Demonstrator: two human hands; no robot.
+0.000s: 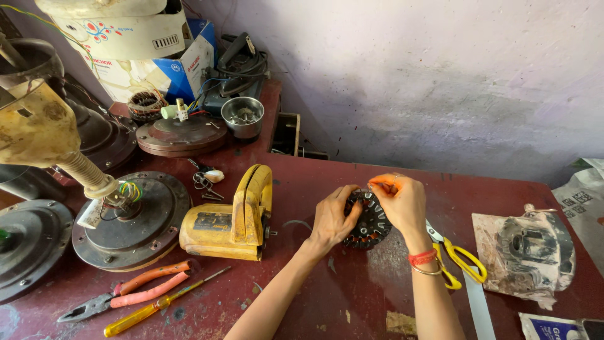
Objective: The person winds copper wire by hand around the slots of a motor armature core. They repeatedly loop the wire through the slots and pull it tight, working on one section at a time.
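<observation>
1. The left hand (332, 217) grips the left side of a round black slotted motor core (370, 221), fingers curled around its rim.
2. The right hand (401, 203) rests on the upper right of the same core, its fingertips pinched shut on a small orange strip (379, 183) at the core's top edge.
3. The core is held on edge just above the red table (352, 296), near the middle of its far edge, where the table meets the wall (440, 75).
4. Yellow-handled scissors (458, 257) lie on the table just right of the right wrist, partly hidden under the forearm.
5. A grey motor housing (535, 249) sits on a dirty sheet near the right edge.
6. A yellow power tool (234, 217) lies left of the hands, near the table's middle.
7. Pliers with orange handles (129, 293) and a yellow-handled screwdriver (157, 305) lie toward the near left corner.
8. A round fan motor (135, 220) with coloured wires sits at the left edge, with another dark disc beyond it.
9. A small steel bowl (243, 116) stands toward the far left corner, beside cardboard boxes (151, 56).
</observation>
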